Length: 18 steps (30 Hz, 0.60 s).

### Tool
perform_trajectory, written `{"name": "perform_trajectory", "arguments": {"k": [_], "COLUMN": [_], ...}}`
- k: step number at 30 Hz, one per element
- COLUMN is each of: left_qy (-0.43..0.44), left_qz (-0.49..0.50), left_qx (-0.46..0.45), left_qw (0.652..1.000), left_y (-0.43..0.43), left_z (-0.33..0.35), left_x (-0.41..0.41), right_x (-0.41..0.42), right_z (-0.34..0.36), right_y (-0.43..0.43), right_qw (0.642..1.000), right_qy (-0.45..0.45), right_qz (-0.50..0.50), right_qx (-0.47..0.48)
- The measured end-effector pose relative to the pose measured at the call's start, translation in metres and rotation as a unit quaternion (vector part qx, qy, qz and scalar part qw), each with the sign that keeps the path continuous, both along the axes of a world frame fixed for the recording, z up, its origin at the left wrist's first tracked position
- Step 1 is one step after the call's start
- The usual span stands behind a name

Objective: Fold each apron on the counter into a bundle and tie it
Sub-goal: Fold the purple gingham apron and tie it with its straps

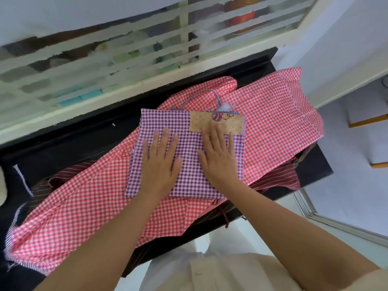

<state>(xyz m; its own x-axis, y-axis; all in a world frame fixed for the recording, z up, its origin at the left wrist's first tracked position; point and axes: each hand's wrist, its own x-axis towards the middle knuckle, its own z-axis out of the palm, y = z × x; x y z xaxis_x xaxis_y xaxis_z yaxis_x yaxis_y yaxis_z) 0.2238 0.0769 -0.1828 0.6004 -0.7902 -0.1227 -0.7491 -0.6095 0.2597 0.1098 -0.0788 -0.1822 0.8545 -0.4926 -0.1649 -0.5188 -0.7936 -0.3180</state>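
Fingers (168, 141) spread flat on purple apron (189, 156)

Home kitchen: black counter (88, 141) under a louvred window (130, 51)

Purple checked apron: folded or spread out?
Folded. The purple checked apron is a compact rectangle on the spread red checked apron, with the left hand and right hand flat on it. No tie yet.

black counter (88, 141) | on it: maroon striped apron (279, 179), red gingham apron (84, 206) spread over
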Motion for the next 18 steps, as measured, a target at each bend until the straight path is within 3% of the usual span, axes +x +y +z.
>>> {"name": "perform_trajectory", "arguments": {"k": [3, 7, 11, 15, 18], "left_qy": [0.022, 0.029, 0.019, 0.017, 0.041], "left_qz": [-0.074, -0.024, 0.005, -0.138, -0.158], "left_qx": [0.047, 0.091, 0.062, 0.012, 0.041], "left_qw": [0.996, 0.995, 0.998, 0.990, 0.986], "left_y": [0.006, 0.032, 0.043, 0.036, 0.033], "left_z": [-0.008, -0.014, 0.002, 0.019, 0.020], "left_x": [-0.015, -0.006, -0.008, -0.038, -0.049], "right_x": [-0.015, -0.053, -0.066, -0.064, -0.073], "right_z": [-0.006, -0.015, -0.007, 0.013, 0.015], "right_y": [0.015, -0.003, -0.008, 0.003, 0.005], "right_qw": [0.996, 0.994, 0.990, 0.999, 0.987], "right_qy": [0.031, 0.104, 0.116, 0.036, 0.036], "right_qz": [0.082, -0.022, -0.083, 0.034, 0.154], "right_qx": [0.007, 0.020, 0.017, 0.008, 0.033]}}
